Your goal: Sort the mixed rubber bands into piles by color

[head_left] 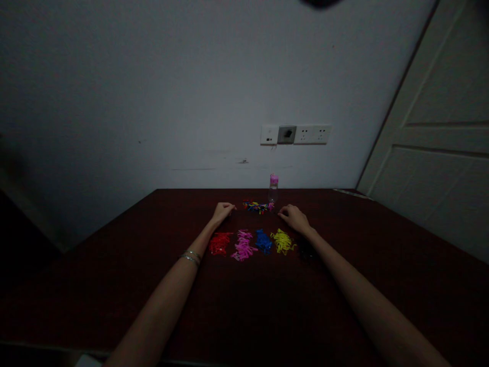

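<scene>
A small mixed heap of coloured pieces (257, 206) lies between my hands, too small for me to tell their kind. My left hand (222, 211) rests to its left, fingers pressed together and pointing at it; whatever may be in them is hidden. To the right of the heap, my right hand (294, 217) is closed in a pinch, with something tiny and dark at its fingertips. Nearer to me lie sorted piles: red (219, 244), pink (243, 245), blue (263, 241), yellow (283, 241), and a black one (305, 250) partly behind my right forearm.
Behind the mixed heap stands a clear bottle (273, 193) with a pink lid. The dark red table (237, 306) meets a pale wall with a row of sockets (311, 134). At the right is a panelled white door (439, 153). The room is dim.
</scene>
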`<act>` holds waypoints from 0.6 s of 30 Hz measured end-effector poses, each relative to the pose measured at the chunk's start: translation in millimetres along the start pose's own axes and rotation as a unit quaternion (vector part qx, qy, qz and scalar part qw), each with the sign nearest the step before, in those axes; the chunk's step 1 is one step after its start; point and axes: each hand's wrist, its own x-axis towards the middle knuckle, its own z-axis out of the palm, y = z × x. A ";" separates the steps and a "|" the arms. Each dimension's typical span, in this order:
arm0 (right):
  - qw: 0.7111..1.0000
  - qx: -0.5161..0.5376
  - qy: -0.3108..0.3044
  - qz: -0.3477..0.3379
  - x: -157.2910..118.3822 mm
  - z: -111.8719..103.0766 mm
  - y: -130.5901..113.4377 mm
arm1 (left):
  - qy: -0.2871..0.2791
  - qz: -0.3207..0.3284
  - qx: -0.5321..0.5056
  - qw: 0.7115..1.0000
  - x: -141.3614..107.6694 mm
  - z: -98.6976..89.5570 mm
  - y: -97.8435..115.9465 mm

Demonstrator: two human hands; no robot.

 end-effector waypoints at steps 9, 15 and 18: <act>0.994 0.105 0.030 0.002 4.2 -4.7 13.0 | 0.002 0.006 0.000 1.000 -1.9 -0.5 1.4; 0.963 0.257 -0.067 0.039 6.4 -34.3 37.4 | 0.001 0.013 0.007 1.000 0.4 -0.8 -1.3; 0.951 0.280 -0.126 0.034 -2.6 -53.4 48.7 | 0.003 0.008 0.014 1.000 0.2 -0.3 -0.6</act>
